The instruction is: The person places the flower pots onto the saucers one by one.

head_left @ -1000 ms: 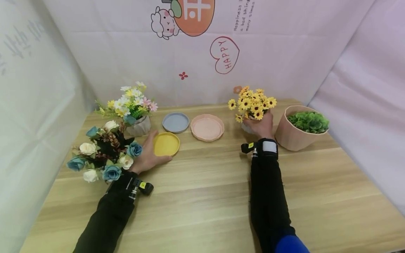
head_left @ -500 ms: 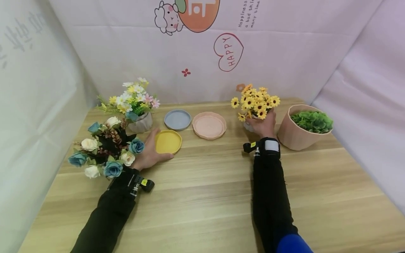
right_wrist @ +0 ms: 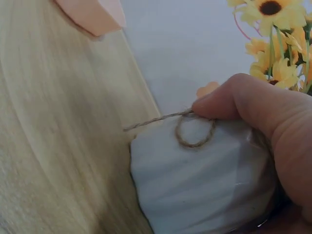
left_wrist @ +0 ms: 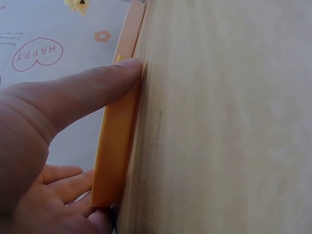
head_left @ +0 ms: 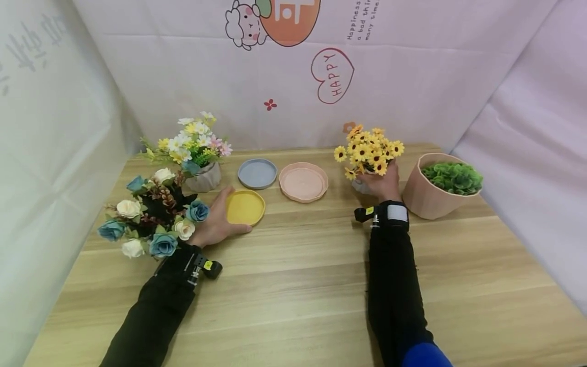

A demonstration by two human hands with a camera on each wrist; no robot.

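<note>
My left hand (head_left: 215,221) is at the left side of a small yellow plate (head_left: 246,208) lying on the table. In the left wrist view the thumb presses on the plate's side wall (left_wrist: 114,151) and the fingers curl at its opposite edge. My right hand (head_left: 385,183) grips a small white ribbed pot (right_wrist: 195,180) of yellow daisy-like flowers (head_left: 367,150). A twine loop (right_wrist: 195,144) hangs on the pot, and the right thumb presses by its rim. Most of the right fingers are hidden behind the pot.
A blue-grey plate (head_left: 257,174) and a pink plate (head_left: 303,182) lie at the back. Blue and white roses (head_left: 156,216) overlap the left wrist. Behind them stands a pot (head_left: 206,177) of mixed flowers (head_left: 194,142). A large pink planter (head_left: 428,193) with greenery (head_left: 451,178) is at right.
The head view has shifted slightly. In the last half second the yellow plate has moved a touch right and nearer. Both hands keep nearly the same places.
</note>
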